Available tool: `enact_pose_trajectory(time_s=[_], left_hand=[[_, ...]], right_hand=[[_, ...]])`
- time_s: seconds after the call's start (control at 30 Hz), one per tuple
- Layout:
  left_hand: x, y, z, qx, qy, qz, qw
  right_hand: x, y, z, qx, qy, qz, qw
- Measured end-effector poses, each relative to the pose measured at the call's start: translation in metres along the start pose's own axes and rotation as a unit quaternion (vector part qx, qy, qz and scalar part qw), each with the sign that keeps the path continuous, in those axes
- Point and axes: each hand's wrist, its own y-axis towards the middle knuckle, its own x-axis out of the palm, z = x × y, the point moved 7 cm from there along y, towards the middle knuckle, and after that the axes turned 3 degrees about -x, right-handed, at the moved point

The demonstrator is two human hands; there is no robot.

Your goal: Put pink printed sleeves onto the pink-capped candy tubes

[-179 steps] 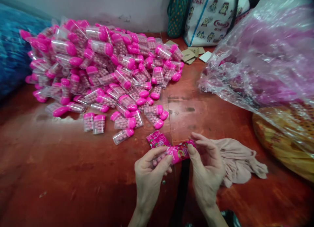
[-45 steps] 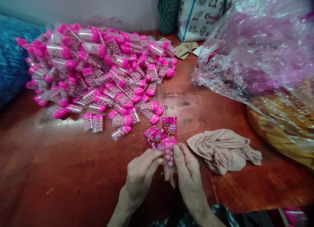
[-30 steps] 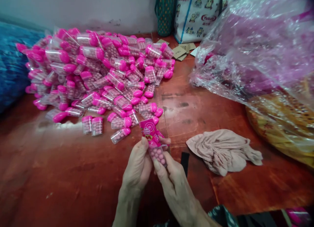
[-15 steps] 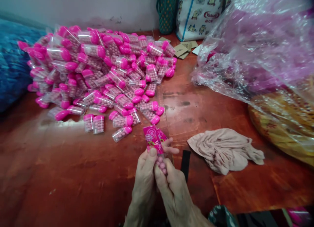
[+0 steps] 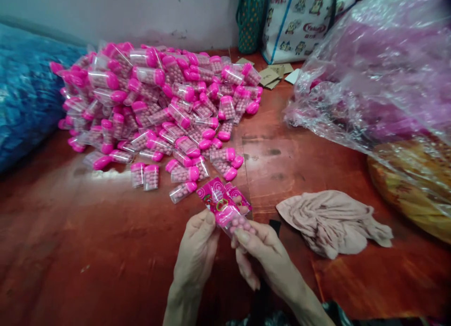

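Observation:
My right hand [image 5: 268,248] grips a clear bottle of pink candy balls [image 5: 242,224], its thumb across the front and a finger showing past the printed sleeve. Over the bottle's far end sits a bright pink printed sleeve [image 5: 219,200], its flat end pointing away from me; a second pink printed piece shows behind it. My left hand [image 5: 197,244] is closed at the sleeve's left edge, thumb against the fingertips. Beyond both hands lies a big heap of clear bottles with pink caps [image 5: 169,100], filled with similar balls.
A crumpled beige cloth [image 5: 334,222] lies on the reddish-brown table [image 5: 105,251] at right. Behind it are clear plastic wrapping [image 5: 352,81] and a yellow round item [image 5: 408,175]. A blue bag [image 5: 28,91] stands left; cardboard pieces [image 5: 273,76] and a white printed bag [image 5: 299,25] are at the back.
The hands have moved apart, the left hand shifting left and down. The bottle and sleeve have tilted to the left, showing more of the sleeve's print. The view has shifted slightly left.

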Motion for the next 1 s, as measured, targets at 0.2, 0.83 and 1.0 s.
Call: enact_pose_trajectory(time_s=[0.2,0.83,1.0], left_hand=[[0.013,-0.012,-0.012,-0.013,0.023,0.039,0.999],[0.0,-0.006,-0.008,0.027,-0.042,0.142,0.989],[-0.003,-0.012,-0.017,0.024,-0.076,0.173,0.982]], right_hand=[[0.001,-0.003,-0.003,-0.043,-0.022,0.052,0.997],[0.0,-0.001,-0.007,-0.062,-0.203,0.089,0.973],[-0.003,-0.002,-0.01,-0.092,-0.26,0.12,0.954]])
